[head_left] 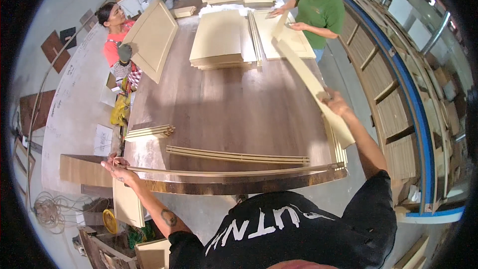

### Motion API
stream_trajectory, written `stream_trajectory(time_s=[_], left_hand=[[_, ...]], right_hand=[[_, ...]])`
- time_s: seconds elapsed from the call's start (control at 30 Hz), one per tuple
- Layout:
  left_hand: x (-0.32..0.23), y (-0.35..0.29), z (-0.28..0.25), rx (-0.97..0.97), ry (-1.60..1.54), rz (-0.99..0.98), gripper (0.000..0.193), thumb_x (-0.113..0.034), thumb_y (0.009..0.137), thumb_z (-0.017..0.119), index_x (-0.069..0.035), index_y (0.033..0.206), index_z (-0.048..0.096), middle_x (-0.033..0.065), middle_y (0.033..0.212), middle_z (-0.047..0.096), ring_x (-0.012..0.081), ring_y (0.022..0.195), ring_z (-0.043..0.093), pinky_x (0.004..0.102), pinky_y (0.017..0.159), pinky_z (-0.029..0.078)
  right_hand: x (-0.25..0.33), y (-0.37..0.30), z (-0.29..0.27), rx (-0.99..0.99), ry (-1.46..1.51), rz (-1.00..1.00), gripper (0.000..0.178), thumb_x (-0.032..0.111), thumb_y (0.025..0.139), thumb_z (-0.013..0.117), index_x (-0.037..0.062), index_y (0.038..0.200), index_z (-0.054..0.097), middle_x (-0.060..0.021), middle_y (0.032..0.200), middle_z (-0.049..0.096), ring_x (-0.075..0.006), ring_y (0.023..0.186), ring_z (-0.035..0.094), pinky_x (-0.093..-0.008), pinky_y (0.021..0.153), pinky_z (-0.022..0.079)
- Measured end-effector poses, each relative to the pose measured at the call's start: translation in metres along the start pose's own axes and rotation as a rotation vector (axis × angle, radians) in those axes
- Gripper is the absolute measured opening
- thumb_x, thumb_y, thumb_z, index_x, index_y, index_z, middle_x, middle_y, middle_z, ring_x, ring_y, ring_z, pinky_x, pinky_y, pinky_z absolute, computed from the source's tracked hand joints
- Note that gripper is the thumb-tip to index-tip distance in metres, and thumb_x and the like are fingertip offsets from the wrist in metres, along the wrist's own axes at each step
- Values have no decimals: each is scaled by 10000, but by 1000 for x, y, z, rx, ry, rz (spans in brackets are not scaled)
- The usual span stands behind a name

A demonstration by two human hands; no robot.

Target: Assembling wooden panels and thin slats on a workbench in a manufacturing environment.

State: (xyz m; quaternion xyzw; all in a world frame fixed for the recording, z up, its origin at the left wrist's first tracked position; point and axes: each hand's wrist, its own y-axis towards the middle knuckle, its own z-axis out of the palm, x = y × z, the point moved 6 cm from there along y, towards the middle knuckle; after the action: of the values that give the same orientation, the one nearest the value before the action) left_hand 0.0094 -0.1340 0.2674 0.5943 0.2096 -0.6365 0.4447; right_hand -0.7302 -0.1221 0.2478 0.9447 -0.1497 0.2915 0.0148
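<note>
black shirt (298, 239): white lettering (266, 227) | white sheet (103, 132): dark handwriting (103, 140) (too small to read)

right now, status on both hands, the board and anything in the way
Left hand at left end of long strip, grip unclear. Right hand gripping cream board. Possible obstruction: strip bundle beyond long strip.

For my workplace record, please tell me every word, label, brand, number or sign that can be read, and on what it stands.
Black shirt: large white letters; not copied here.
White paper sheet: dark handwriting, too small to read.
Pale surface, left: faint writing, unreadable.
</note>
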Motion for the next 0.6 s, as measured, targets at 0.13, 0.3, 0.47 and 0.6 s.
stream_trajectory(time_s=[0.13, 0.3, 0.47, 0.6], left_hand=[[-11, -13, 13, 38, -39, 5, 637, -596, 956, 346, -9, 860, 574, -22, 542, 369, 77, 483, 355, 219, 455, 289], [1, -6, -4, 28, -79, -75, 612, -574, 965, 353, -8, 899, 577, -21, 598, 378, 90, 537, 333, 234, 514, 282], [-18, -22, 8, -12, -43, -33, 604, -590, 952, 372, -30, 861, 581, -19, 612, 389, 94, 532, 338, 239, 504, 289], [-2, -7, -17, 26, -69, -23, 593, -563, 968, 355, -21, 918, 589, -18, 574, 363, 87, 509, 339, 229, 478, 273]], right_hand=[[-54, 59, -10, -12, -145, 114, 481, 116, 851, 561, 10, 1313, 479, -258, 1159, 602, -403, 1044, 604, -427, 886, 497], [-23, 81, -2, 52, -551, 36, 413, 89, 890, 463, -37, 1283, 450, -254, 1110, 617, -399, 1023, 612, -484, 862, 502], [-28, 95, 1, -81, -512, 111, 380, 79, 918, 394, -31, 1277, 447, -254, 1117, 614, -399, 1027, 612, -478, 851, 509], [-12, 85, 2, -15, -521, 29, 316, 80, 915, 394, -43, 1164, 545, -258, 1112, 614, -401, 1012, 617, -475, 846, 511]])
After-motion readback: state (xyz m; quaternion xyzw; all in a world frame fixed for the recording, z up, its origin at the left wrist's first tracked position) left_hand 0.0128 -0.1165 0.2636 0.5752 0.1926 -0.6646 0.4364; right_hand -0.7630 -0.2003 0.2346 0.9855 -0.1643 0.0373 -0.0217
